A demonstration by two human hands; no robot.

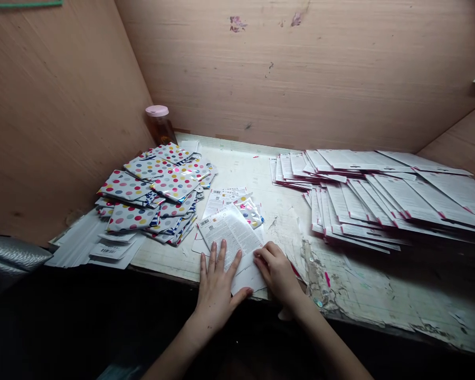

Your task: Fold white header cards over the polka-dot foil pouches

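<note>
A white printed card packet point(231, 232) with small text and a barcode lies tilted near the table's front edge. My left hand point(219, 274) rests flat on its lower left part, fingers spread. At its lower right edge, the fingers of my right hand point(277, 272) are curled and pinched together; what they grip is mostly hidden, though they touch the packet's edge. Just behind, a polka-dot packet point(248, 211) shows partly from under the printed one. More printed sheets point(224, 198) lie beneath and behind it.
Polka-dot packets point(134, 187) are heaped at the left, beside white sleeves point(79, 243). Overlapping rows of white cards point(360, 200) with pink edges spread over the right side. A pink-lidded bottle point(161, 126) stands in the back left corner. Wooden panels point(281, 68) enclose the worn table point(253, 174).
</note>
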